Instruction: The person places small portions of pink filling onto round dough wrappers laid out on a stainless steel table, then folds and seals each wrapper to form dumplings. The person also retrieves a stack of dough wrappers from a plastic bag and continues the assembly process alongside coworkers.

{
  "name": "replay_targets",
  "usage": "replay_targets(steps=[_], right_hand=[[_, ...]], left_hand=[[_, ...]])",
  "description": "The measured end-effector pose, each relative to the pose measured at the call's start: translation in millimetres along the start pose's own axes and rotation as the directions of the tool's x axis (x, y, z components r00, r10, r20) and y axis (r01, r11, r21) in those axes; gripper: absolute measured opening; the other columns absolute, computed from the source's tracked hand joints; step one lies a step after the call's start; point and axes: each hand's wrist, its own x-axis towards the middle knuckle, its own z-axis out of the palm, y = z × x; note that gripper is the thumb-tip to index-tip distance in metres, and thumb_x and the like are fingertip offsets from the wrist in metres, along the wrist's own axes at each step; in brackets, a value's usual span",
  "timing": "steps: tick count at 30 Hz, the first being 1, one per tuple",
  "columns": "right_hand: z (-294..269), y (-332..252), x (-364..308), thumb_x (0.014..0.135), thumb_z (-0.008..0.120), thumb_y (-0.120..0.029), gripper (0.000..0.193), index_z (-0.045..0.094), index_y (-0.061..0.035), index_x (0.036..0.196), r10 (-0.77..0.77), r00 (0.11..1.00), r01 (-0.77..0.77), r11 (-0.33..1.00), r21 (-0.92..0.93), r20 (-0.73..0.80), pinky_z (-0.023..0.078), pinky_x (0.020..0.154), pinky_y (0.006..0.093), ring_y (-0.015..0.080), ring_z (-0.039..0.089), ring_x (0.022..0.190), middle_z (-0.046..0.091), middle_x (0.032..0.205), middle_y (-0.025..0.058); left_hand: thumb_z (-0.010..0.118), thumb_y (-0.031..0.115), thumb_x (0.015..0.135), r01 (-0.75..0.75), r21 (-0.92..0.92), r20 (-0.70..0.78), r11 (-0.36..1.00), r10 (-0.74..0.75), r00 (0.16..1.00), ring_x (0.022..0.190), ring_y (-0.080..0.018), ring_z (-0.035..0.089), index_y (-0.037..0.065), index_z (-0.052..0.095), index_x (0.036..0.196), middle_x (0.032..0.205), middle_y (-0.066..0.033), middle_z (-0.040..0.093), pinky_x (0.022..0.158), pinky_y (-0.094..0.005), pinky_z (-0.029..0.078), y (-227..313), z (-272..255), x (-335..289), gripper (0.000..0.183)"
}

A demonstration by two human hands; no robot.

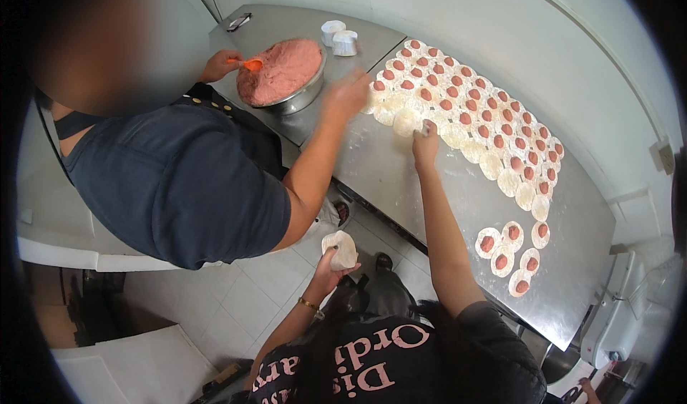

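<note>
My left hand is closed around a small stack of round dough wrappers, held low in front of my body. Over the steel table, my right hand has its fingertips pinched at the edge of a single dough wrapper, at the near edge of the laid-out rows. Many wrappers in those rows carry a lump of pink filling; the nearest ones, such as one wrapper, are bare. Several filled wrappers lie apart at the right end.
To my left a co-worker holds an orange spoon in a metal bowl of pink filling; the co-worker's other hand is blurred near the rows. Two white stacks stand behind the bowl. White machine beyond the steel table's right end.
</note>
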Motion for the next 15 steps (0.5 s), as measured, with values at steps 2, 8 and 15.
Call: replay_targets(steps=[2, 8, 15], right_hand=[[8.1, 15.2, 4.2, 0.079, 0.055, 0.000, 0.039, 0.054, -0.0048, 0.117, -0.271, 0.961, 0.269, 0.864, -0.426, 0.057, 0.043, 0.089, 0.0397, 0.0333, 0.051, 0.107, 0.054, 0.111, 0.0191], [14.9, 48.6, -3.6, 0.083, 0.053, -0.008, 0.028, 0.064, -0.0067, 0.109, -0.420, 0.872, 0.485, 0.662, -0.572, 0.253, 0.042, 0.092, 0.0412, 0.0352, 0.049, 0.109, 0.052, 0.118, 0.0160], [18.1, 43.6, -3.7, 0.084, 0.053, -0.008, 0.029, 0.064, -0.0070, 0.110, -0.374, 0.893, 0.448, 0.681, -0.579, 0.251, 0.042, 0.091, 0.0399, 0.0336, 0.049, 0.106, 0.053, 0.116, 0.0157]], left_hand=[[0.028, 0.028, 0.097, -0.006, -0.007, -0.006, 1.000, 0.006, 1.000, 0.115, -0.0301, 0.051, 0.007, 0.038, 0.131, 0.125, -0.0122, 0.050, 0.096, -0.0531, 0.044, 0.9, -2.2, -2.9, 0.041], [0.028, 0.029, 0.098, -0.036, -0.013, -0.048, 0.999, 0.035, 0.998, 0.117, -0.0303, 0.050, 0.008, 0.036, 0.133, 0.127, -0.0122, 0.049, 0.097, -0.0535, 0.043, 4.0, -2.3, -13.1, 0.042], [0.027, 0.032, 0.098, -0.031, -0.023, -0.021, 0.999, 0.030, 0.999, 0.117, -0.0301, 0.050, 0.010, 0.035, 0.135, 0.129, -0.0116, 0.048, 0.097, -0.0535, 0.042, 10.3, 1.2, -9.1, 0.044]])
